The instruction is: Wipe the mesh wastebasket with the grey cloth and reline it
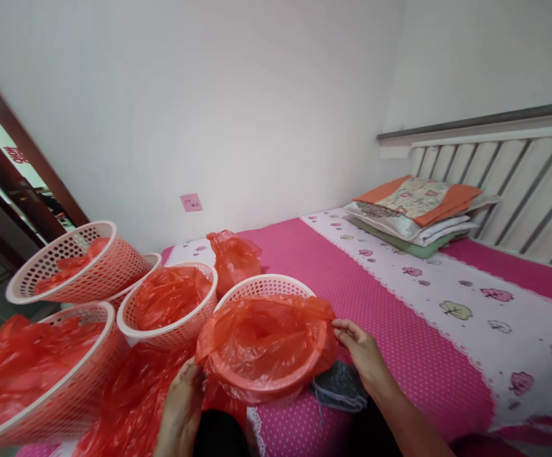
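In front of me a pink perforated plastic basket point(266, 284) rests on the bed. A thin red plastic bag point(263, 346) is spread over its near part, with its edge folded down outside the rim; the far rim is uncovered. At the bag's right edge, my right hand point(359, 349) pinches the film between thumb and fingers. My left hand point(183, 397) is closed at the left edge of the bag, its fingertips partly hidden behind the film. Beneath the basket's right side lies a dark grey cloth point(340, 386).
More pink baskets point(130, 315) with red bags inside stand at left, some stacked. Loose red bags point(135, 397) lie between them and me. A filled red bag point(236, 257) sits by the wall. Folded bedding point(416, 206) lies near the white headboard point(509, 190).
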Demonstrator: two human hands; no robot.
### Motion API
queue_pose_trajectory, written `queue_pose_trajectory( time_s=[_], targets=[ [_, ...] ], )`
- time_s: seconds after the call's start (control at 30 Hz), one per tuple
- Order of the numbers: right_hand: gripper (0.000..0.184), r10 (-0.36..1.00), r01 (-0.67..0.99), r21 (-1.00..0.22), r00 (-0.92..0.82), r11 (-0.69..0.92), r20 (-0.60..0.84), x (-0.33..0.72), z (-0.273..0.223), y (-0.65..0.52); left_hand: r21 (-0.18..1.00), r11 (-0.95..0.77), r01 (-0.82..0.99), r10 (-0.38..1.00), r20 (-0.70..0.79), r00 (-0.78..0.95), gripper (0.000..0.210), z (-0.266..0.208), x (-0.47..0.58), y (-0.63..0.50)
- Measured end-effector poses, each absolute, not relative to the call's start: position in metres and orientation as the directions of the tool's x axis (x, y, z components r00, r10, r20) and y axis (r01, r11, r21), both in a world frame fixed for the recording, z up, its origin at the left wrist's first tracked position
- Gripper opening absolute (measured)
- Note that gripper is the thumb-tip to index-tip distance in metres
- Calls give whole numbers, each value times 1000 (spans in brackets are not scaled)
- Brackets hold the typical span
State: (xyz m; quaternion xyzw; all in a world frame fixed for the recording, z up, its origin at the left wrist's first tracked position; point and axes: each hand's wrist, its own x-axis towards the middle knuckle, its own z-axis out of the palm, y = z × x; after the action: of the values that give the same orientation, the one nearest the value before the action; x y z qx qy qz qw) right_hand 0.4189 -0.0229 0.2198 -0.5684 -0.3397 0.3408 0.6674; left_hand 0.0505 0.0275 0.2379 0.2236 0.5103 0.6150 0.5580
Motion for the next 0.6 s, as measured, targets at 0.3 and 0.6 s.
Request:
queue_pose_trajectory(
  time_s=[0.3, 0.6],
  targets=[
    [24, 806, 126, -981, 559, 149, 195, 417, 226, -4, 887, -39, -460, 852, -211, -479, 48, 273, 82, 25],
    [43, 747, 166, -967, 615, 192, 254, 419, 239, 4, 806, -188, -561, 915, -63, -398, 30, 305, 105, 11]
  ],
)
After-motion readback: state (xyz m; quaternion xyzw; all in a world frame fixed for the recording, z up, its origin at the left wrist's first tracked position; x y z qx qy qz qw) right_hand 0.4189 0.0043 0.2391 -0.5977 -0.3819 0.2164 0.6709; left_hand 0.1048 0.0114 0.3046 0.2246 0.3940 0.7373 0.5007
